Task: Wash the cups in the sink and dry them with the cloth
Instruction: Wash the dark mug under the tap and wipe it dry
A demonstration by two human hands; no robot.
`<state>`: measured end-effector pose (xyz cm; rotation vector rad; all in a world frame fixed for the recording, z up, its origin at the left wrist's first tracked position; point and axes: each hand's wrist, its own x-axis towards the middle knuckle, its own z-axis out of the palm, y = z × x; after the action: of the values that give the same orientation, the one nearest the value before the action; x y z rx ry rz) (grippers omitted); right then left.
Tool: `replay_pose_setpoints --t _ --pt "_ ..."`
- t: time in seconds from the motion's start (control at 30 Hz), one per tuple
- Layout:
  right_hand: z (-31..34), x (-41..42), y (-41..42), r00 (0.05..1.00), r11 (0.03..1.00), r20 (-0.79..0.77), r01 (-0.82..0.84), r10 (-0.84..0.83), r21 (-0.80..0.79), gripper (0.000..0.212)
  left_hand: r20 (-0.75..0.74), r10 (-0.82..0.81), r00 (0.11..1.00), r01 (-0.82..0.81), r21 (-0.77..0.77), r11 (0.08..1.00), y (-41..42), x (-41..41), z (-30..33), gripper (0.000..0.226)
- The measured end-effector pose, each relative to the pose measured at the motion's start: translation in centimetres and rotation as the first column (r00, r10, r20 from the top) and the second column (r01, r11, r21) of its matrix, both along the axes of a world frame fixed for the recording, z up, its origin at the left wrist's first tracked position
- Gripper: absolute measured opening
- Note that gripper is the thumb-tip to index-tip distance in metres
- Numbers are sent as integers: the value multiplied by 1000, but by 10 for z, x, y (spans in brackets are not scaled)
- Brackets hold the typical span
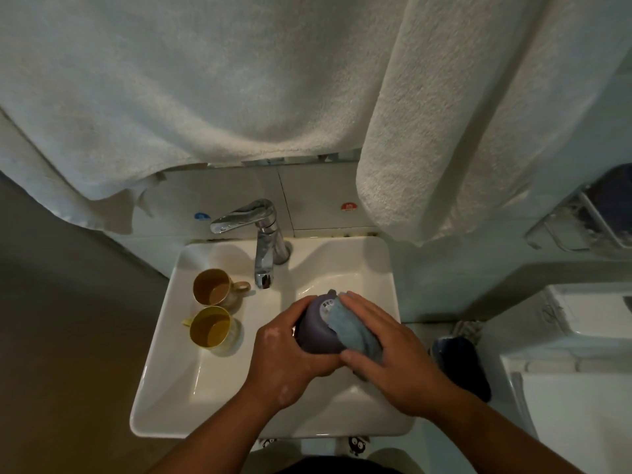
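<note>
Setting was a home bathroom. I stood at a small white basin (160,364) with chrome mixer tap (265,241); white towels (191,80) hung above, tiled wall (307,196) behind, toilet cistern (581,309) to my right.

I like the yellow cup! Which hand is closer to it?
Left. The left hand grips the purple cup just right of the yellow cup; the right hand is farther right.
</note>
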<state>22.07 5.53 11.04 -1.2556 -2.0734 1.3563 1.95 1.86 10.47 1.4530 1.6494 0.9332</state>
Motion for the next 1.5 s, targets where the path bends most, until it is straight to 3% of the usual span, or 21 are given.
replay_pose_setpoints --t 0.1,0.23,0.4,0.53,0.67,0.73,0.83,0.9,0.97,1.1,1.3,1.4,1.5 --pt "-14 19 8 965 964 -108 223 -240 -147 47 22 14 1000 -12 -53 999 -1 -2 -15 83" --pt "-46 40 20 777 735 -92 541 -623 -409 8 19 10 1000 -8 -114 993 0 -3 -26 83" --pt "-61 36 34 640 556 -24 648 -768 -520 14 6 -30 1000 31 -130 991 0 7 -30 82" --pt "-80 40 46 690 616 127 702 -713 -358 9 18 -52 998 54 -154 987 2 13 -31 83" --pt "-93 55 52 708 607 103 663 -699 -437 7 23 -59 998 62 -154 986 4 16 -30 84" --pt "-99 57 55 734 648 98 647 -672 -403 21 32 -64 997 69 -163 984 4 19 -31 85" --pt "-104 53 50 755 742 199 653 -624 -150 46 54 -88 995 97 -185 978 5 25 -31 86" --pt "-98 47 42 750 776 246 631 -614 13 51 57 -114 992 122 -186 975 6 29 -30 85" --pt "-96 41 35 753 794 277 603 -597 75 52 51 -131 990 138 -182 974 7 32 -29 84" --pt "-108 31 19 788 855 378 519 -485 14 59 46 -154 987 160 -190 969 7 35 -30 84" --pt "-107 20 24 662 901 645 423 -382 100 53 66 -207 976 215 -166 963 10 38 -26 84" --pt "-107 21 24 686 906 629 416 -366 73 44 71 -253 965 261 -154 953 15 36 -26 87" --pt "-102 27 19 779 922 522 387 -347 36 39 85 -295 952 305 -140 942 22 33 -29 91"
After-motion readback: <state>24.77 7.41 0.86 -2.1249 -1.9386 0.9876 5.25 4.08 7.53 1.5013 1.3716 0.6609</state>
